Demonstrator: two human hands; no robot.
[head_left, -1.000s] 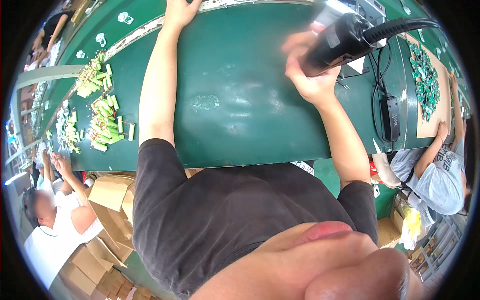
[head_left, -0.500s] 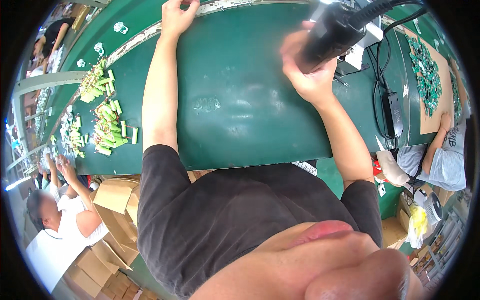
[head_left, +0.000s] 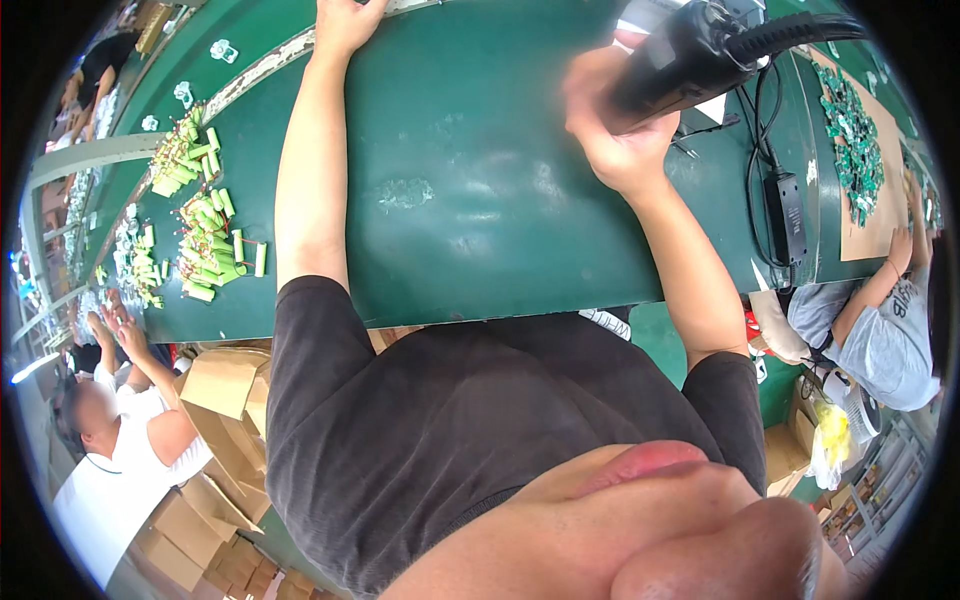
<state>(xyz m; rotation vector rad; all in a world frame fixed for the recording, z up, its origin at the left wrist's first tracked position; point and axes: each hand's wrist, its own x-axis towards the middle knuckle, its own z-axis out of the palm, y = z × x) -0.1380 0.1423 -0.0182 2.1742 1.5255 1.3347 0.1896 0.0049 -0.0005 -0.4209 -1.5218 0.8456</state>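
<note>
My right hand [head_left: 628, 150] is wrapped round a thick black cylindrical corded tool [head_left: 670, 78], held tilted over the far right part of the green table [head_left: 440, 260]. From its upper end a heavy black cable [head_left: 800, 35] runs off to the right. Behind the tool, a white and metal device [head_left: 712, 108] is partly hidden. My left hand [head_left: 343, 25] is at the table's far edge, with its fingertips cut off by the top of the picture. What those fingers hold, if anything, does not show.
Light green battery cells with wires lie in piles [head_left: 208, 245] on the left. A black power adapter [head_left: 787, 215] and cables lie on the right, before green circuit boards [head_left: 850, 140] on cardboard. Co-workers sit at left [head_left: 150, 430] and right [head_left: 880, 345]. Cardboard boxes [head_left: 220, 385] stand at lower left.
The whole view has shifted slightly, and my left hand is now further out at the top edge. The black tool in my right hand leans more toward level.
</note>
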